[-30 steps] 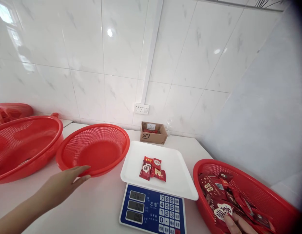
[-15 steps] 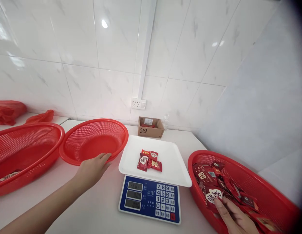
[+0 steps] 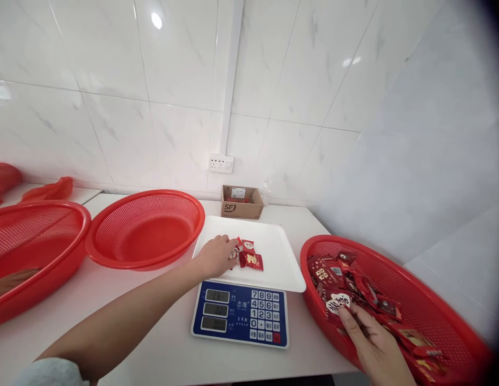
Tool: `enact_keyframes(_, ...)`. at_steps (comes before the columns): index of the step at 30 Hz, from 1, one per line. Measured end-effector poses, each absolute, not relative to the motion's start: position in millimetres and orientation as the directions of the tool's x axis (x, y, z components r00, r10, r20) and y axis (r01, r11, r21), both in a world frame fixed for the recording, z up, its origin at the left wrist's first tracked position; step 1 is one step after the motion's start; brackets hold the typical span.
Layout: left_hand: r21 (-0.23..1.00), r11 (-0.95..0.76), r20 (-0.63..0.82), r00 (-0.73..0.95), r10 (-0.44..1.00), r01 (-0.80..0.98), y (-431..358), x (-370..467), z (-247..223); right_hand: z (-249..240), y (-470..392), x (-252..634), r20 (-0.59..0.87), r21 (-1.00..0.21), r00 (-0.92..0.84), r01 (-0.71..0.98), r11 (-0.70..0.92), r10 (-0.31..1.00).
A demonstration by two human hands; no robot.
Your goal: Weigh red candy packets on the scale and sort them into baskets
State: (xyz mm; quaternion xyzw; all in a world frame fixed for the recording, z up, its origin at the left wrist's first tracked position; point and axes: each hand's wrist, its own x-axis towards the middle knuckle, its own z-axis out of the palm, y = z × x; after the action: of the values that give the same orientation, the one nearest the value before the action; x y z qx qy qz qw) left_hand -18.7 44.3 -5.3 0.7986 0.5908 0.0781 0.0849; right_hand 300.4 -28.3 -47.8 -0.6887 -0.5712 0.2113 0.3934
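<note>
My left hand [image 3: 219, 256] is over the white scale tray [image 3: 273, 273], its fingers curled down on a dark red snack packet [image 3: 234, 253] at the left of a small pile. Beside it lie more snack packets, one with yellow print [image 3: 254, 261] and a smaller one with a white label [image 3: 248, 246]. At the right, my right hand [image 3: 374, 335] pinches a dark red snack packet with a white label [image 3: 337, 303] between thumb and fingers. That hand is over the near side of a red basket [image 3: 398, 268] holding several similar packets.
A blue scale panel [image 3: 239, 313] fronts the tray. Left of it stand a red plastic basket [image 3: 147, 201] and another basket [image 3: 78, 236], in which a blurry brown shape, perhaps another person's hand [image 3: 16, 280], shows. A cardboard box [image 3: 243, 209] stands behind, near a wall socket [image 3: 221, 163].
My left hand has moved right, from the rim of the middle red basket to the packets on the tray. My right hand still holds its packet. A brown shape has appeared in the far-left basket.
</note>
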Motion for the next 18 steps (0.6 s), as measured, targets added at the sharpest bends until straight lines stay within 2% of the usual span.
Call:
enact_keyframes(5, 0.237, -0.229, 0.07, 0.219, 0.973, 0.944, 44.2, -42.1, -0.3, -45.5, -29.3, 298.8, 0.116, -0.794, 0.28, 0.603, -0.08, 0.953)
enact_keyframes(11, 0.131, 0.042, 0.19, -0.066, 0.979, 0.99, 40.5, -96.4, 25.9, -40.6, -30.3, 295.0, 0.13, -0.796, 0.262, 0.603, -0.057, 0.956)
enact_keyframes(14, 0.1, -0.022, 0.227, -0.001, 0.974, 0.995, 41.7, -96.6, 26.1, -41.3, -29.4, 294.7, 0.157, -0.795, 0.256, 0.606, -0.032, 0.954)
enact_keyframes(18, 0.152, -0.282, 0.159, 0.258, 0.953, 0.947, 49.3, -59.9, 9.7, -46.1, -28.1, 297.8, 0.169, -0.779, 0.26, 0.626, -0.033, 0.951)
